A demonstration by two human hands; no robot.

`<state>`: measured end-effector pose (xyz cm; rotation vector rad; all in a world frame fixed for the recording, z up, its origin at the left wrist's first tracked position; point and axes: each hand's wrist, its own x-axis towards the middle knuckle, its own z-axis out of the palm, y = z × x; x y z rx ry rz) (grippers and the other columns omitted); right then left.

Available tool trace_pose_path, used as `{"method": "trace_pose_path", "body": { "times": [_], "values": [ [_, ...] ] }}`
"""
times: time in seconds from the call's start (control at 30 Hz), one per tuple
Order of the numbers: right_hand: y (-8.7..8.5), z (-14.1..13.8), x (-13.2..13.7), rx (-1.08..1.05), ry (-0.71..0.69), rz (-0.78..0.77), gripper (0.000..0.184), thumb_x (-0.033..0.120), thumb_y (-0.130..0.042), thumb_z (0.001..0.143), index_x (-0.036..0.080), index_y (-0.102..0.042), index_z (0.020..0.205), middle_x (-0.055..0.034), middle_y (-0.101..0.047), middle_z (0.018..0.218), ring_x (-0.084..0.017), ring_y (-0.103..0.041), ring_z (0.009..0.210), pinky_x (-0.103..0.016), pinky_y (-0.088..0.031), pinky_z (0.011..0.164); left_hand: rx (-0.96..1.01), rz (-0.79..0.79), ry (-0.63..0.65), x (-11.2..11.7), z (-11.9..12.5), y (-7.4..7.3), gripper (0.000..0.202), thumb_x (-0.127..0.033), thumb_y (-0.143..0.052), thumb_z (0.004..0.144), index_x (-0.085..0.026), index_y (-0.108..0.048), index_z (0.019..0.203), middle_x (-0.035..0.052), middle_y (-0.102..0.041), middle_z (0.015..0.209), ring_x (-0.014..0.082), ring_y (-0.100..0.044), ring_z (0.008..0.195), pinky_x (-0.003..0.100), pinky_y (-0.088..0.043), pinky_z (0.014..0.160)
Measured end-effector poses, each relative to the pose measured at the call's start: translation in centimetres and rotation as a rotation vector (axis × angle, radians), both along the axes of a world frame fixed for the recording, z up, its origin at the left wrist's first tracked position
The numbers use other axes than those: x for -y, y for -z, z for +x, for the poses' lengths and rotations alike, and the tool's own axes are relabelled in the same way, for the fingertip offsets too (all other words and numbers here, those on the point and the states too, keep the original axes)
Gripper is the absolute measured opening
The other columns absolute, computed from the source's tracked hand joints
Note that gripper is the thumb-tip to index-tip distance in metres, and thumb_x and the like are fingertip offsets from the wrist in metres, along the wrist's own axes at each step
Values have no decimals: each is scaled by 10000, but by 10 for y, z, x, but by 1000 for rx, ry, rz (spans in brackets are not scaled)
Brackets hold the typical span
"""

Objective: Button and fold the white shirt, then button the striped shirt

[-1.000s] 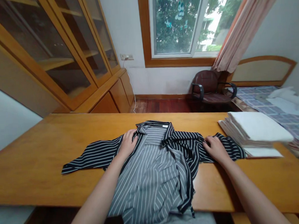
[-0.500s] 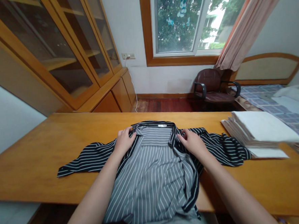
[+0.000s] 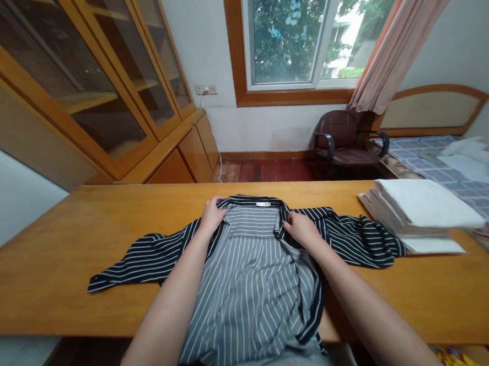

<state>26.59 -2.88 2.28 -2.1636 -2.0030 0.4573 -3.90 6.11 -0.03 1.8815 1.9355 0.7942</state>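
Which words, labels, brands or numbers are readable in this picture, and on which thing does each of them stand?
No text in this picture can be read.
Small white label inside the collar of the striped shirt: too small and blurred to read.
White stack on the table: no print shows on it.
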Motion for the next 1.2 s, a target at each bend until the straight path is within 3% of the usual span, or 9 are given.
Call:
{"method": "trace_pose_path", "body": {
  "times": [0.13, 0.33, 0.57, 0.63, 0.73, 0.83, 0.93, 1.03, 1.2],
  "values": [
    [-10, 17, -8, -40, 31, 72, 166, 283, -510, 905, 194, -650, 897, -108, -724, 921, -237, -649, 859, -290, -405, 695, 119, 13, 75, 2, -9, -7, 399, -167, -621, 753, -192, -640, 1151, 74, -689, 1187, 241, -629, 1118, 360, -471, 1006],
    [-36, 46, -32, -131, 112, 265, 171, 254, -518, 878, 188, -661, 944, -87, -721, 888, -229, -635, 830, -288, -395, 694, 322, 71, 141, 4, -17, -25, 368, -375, -671, 788, -184, -714, 1100, 91, -695, 1174, 264, -616, 1136, 404, -430, 1064],
    [-50, 39, -79, -631, 77, 406, 206, 363, -612, 821, 171, -679, 856, -40, -697, 824, -184, -614, 778, -278, -450, 714, 346, 111, 266, 2, 16, -51, 433, -387, -607, 862, -195, -676, 1245, 73, -678, 1190, 228, -616, 1100, 360, -454, 1020],
    [-48, 27, -87, -854, 31, 363, 252, 390, -653, 799, 161, -678, 902, -41, -701, 860, -168, -615, 775, -270, -470, 707, 336, 103, 281, 0, 30, -53, 472, -348, -614, 859, -192, -639, 1304, 73, -697, 1128, 207, -645, 984, 353, -488, 958],
    [-39, 11, -89, -1153, -52, 171, 352, 393, -689, 794, 179, -640, 1070, -36, -706, 928, -137, -626, 717, -252, -490, 654, 314, 36, 320, -3, 45, -45, 538, -341, -631, 857, -191, -580, 1370, 76, -718, 1051, 176, -658, 801, 358, -519, 885],
    [-21, 2, -83, -1293, -58, 12, 330, 363, -668, 828, 211, -595, 1112, -46, -698, 1028, -129, -673, 740, -244, -516, 656, 389, -53, 362, -3, 52, -26, 594, -334, -613, 875, -176, -487, 1434, 139, -663, 1257, 172, -687, 826, 374, -524, 909],
    [2, 2, -74, -1199, -45, 25, 194, 323, -618, 866, 210, -594, 1021, -38, -691, 968, -139, -689, 764, -254, -533, 675, 462, -110, 428, 3, 51, -5, 615, -303, -553, 909, -177, -384, 1486, 184, -551, 1416, 194, -700, 978, 400, -504, 981],
    [17, 6, -60, -867, -149, 187, 100, 285, -543, 907, 205, -598, 879, -21, -667, 814, -167, -662, 765, -307, -532, 734, 404, -78, 490, 14, 46, 10, 624, -261, -531, 911, -204, -347, 1504, 167, -545, 1423, 197, -682, 1052, 419, -472, 1034],
    [19, 13, -33, -385, -410, 412, 76, 220, -568, 896, 202, -636, 926, -52, -654, 915, -206, -619, 895, -349, -497, 852, 343, 20, 526, 29, 40, 18, 739, -235, -577, 872, -243, -260, 1539, 151, -540, 1400, 132, -667, 853, 315, -564, 813]
  ]
}}
